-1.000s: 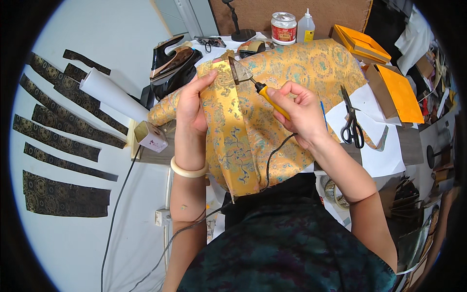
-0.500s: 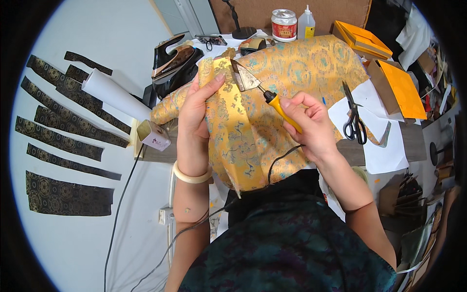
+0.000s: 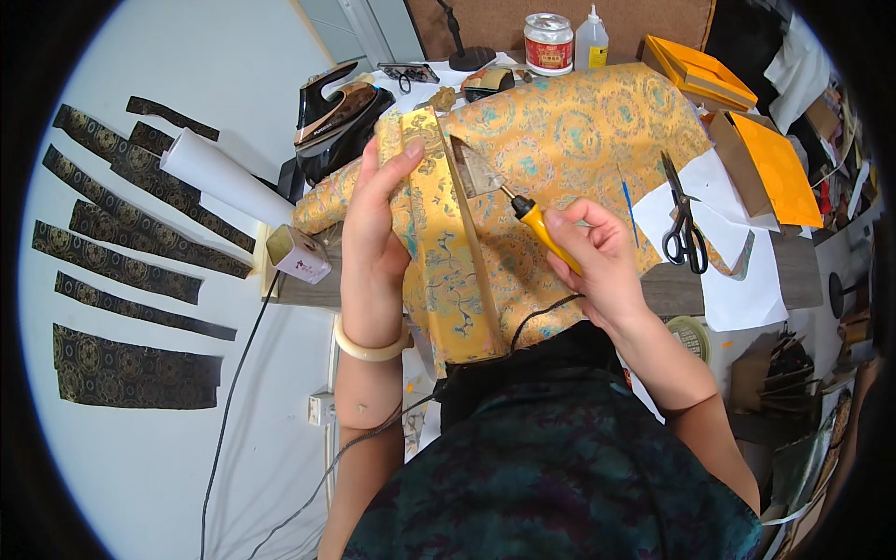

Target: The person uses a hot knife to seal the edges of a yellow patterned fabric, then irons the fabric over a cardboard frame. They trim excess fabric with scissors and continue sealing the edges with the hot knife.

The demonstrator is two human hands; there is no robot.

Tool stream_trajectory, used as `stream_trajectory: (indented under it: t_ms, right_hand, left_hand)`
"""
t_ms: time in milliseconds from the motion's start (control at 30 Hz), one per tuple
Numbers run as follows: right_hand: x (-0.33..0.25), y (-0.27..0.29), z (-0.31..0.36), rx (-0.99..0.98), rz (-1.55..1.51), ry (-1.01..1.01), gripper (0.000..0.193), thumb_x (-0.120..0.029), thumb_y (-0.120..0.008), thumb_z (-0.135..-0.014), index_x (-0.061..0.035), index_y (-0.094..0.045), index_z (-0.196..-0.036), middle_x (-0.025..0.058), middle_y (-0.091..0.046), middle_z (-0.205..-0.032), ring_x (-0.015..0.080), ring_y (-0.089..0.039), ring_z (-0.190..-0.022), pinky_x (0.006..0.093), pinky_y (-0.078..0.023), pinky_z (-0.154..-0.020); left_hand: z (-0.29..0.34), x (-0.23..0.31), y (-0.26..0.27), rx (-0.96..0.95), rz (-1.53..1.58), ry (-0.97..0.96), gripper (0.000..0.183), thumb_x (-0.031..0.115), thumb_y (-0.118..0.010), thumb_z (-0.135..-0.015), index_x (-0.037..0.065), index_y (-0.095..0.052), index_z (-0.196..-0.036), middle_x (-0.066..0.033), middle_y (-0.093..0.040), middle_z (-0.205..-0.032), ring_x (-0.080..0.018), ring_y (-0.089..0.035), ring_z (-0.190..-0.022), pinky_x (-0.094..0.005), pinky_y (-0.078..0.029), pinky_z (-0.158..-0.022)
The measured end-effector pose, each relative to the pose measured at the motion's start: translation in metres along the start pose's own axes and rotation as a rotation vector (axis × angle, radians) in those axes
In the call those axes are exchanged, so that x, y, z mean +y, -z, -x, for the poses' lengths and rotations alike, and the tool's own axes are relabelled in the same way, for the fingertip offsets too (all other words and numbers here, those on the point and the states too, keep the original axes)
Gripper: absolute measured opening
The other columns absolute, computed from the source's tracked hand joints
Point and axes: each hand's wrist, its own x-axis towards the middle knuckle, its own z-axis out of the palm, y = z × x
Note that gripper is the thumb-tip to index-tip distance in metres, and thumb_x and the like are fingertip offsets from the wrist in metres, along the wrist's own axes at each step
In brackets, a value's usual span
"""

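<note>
My left hand (image 3: pixel 375 201), with a cream bangle at the wrist, is closed on a long flat piece wrapped in gold patterned fabric (image 3: pixel 439 252), held up on its edge with the thumb across its near face. In my right hand (image 3: pixel 595 252) is a small corded hand iron (image 3: pixel 551 241) with a yellow handle and a flat metal plate. Its plate is beside the right edge of the wrapped piece; whether they touch I cannot tell. Behind both lies a wide sheet of gold brocade (image 3: pixel 579 121) over the table.
Black scissors (image 3: pixel 684 224) and a blue pen (image 3: pixel 629 210) lie to the right, near white paper (image 3: pixel 737 280). A clothes iron (image 3: pixel 341 121), a jar (image 3: pixel 549 45), a bottle (image 3: pixel 591 42) and orange boxes (image 3: pixel 761 168) stand behind. Dark fabric strips (image 3: pixel 135 364) hang at left.
The wrapped piece has turned, so its narrow right edge shows more. The hand iron's plate has come off its face and sits lower, beside that edge. The blue pen shows more.
</note>
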Motion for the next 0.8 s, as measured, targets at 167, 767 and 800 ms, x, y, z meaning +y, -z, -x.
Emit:
stream_trajectory:
  t_ms: [167, 767, 800]
  right_hand:
    - [-0.016, 0.0, 0.016, -0.049, -0.064, 0.043, 0.017, -0.014, -0.065, -0.102, -0.0077, -0.059, -0.087, -0.0019, -0.056, -0.057, 0.0026, -0.042, -0.046, 0.021, -0.022, -0.041]
    - [-0.001, 0.008, 0.049, -0.067, -0.029, 0.152, 0.014, -0.005, -0.065, -0.099, -0.0043, -0.059, -0.087, -0.0007, -0.058, -0.062, 0.0014, -0.044, -0.048, 0.0211, -0.027, -0.042]
    - [-0.002, 0.006, 0.05, -0.077, -0.024, 0.157, 0.013, -0.004, -0.065, -0.099, -0.0038, -0.06, -0.088, -0.0006, -0.059, -0.062, 0.0016, -0.044, -0.048, 0.0211, -0.027, -0.042]
  left_hand:
    - [0.051, 0.0, -0.006, 0.088, 0.137, 0.245, 0.049, 0.013, -0.069, -0.092, 0.002, -0.052, -0.136, -0.0098, -0.066, -0.124, -0.0233, -0.066, -0.109, -0.0397, -0.054, -0.094]
    - [0.077, -0.023, 0.014, -0.062, 0.336, 0.244, 0.046, 0.026, -0.056, -0.104, 0.003, -0.049, -0.142, -0.0153, -0.064, -0.131, -0.0306, -0.064, -0.117, -0.0482, -0.054, -0.098]
    - [0.079, -0.027, 0.02, -0.124, 0.332, 0.243, 0.048, 0.03, -0.052, -0.106, 0.002, -0.047, -0.144, -0.0181, -0.062, -0.135, -0.0341, -0.063, -0.121, -0.0511, -0.052, -0.103]
